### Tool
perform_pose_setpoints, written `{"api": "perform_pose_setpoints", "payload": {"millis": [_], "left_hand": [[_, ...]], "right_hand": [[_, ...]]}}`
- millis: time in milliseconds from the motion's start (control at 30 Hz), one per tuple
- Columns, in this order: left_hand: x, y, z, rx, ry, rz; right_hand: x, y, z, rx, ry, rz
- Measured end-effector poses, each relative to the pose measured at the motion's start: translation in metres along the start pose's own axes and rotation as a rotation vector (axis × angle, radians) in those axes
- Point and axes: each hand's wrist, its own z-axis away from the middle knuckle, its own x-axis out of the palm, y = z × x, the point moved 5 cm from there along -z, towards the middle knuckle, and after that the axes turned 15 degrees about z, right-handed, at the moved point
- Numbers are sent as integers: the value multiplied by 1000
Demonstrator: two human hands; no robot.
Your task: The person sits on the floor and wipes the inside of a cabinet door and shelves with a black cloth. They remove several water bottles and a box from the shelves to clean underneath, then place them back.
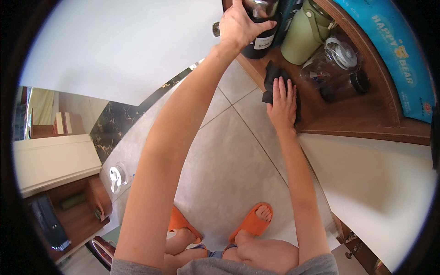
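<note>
My left hand (240, 25) is at the top of the view, its thumb and fingers around a black bottle (257, 44) with a shiny upper part, near the front edge of a brown wooden cabinet shelf (343, 120). Lower and to the right, my right hand (283, 103) lies with its fingers together, pressing a dark cloth (275, 74) onto the shelf near its front edge. A green flask (304, 34) with a carrying loop stands beside the black bottle. Right of the cloth are a clear container with a white lid (343, 56) in plastic wrap and a clear jar with a black lid (360, 81).
A blue printed package (395, 51) lies above the shelf at right. White cabinet doors (364, 172) flank the floor. A clear container with a white handled lid (118, 177) stands on the grey tiles (233, 154) at left, near an open wooden drawer (79, 220).
</note>
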Motion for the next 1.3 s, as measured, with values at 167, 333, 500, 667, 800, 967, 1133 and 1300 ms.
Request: {"api": "perform_pose_setpoints", "payload": {"millis": [167,333,500,667,800,967,1133,1300], "left_hand": [[-43,17,58,206,-64,177],[-139,33,171,282,-197,20],[-242,24,267,-50,-301,-174],[-351,-14,302,-217,167,-231],[-407,-64,291,-236,414,-162],[-427,-133,277,-238,522,-115],[-430,-172,282,-245,552,-127],[-428,-183,284,-279,544,-134]], "right_hand": [[0,0,2,26,20,-83],[-2,-1,4,-8,28,-11],[1,0,4,-7,11,-11],[3,1,4,-13,28,-12],[4,1,5,-27,16,-10],[2,1,5,-47,47,-33],[2,2,5,-58,20,-5],[2,3,5,-53,18,1]]}}
